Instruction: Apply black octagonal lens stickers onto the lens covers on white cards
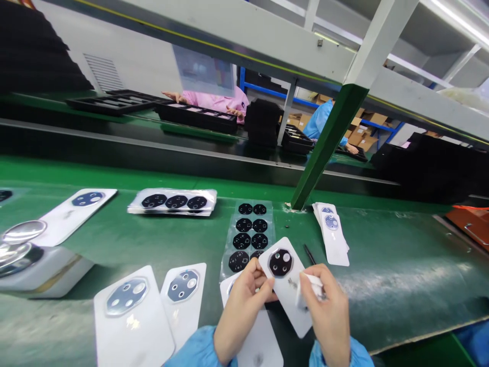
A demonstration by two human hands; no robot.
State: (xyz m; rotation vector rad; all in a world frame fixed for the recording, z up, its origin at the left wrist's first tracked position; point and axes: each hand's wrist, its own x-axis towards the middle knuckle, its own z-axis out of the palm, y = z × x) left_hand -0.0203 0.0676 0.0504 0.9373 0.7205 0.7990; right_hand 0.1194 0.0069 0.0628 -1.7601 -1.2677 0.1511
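Note:
My left hand [248,300] pinches the left edge of a white panel [284,288] that has a black camera-shaped patch near its top. Over the panel's right side, my right hand [326,306] is closed on a crumpled white cloth [314,286], which touches the panel's surface. Below the hands lies another white panel [262,341], partly covered by my left hand. Just beyond them, a clear sheet [252,232] carries several black round stickers. A black pen [309,254] lies right of the held panel.
White panels with blue-grey patches [132,326] lie front left, beside a white bottle with a metal top [49,272]. A stack of sticker sheets [171,210] is at the back, small white panels [336,247] at right. A green post [328,148] rises behind; two people work beyond.

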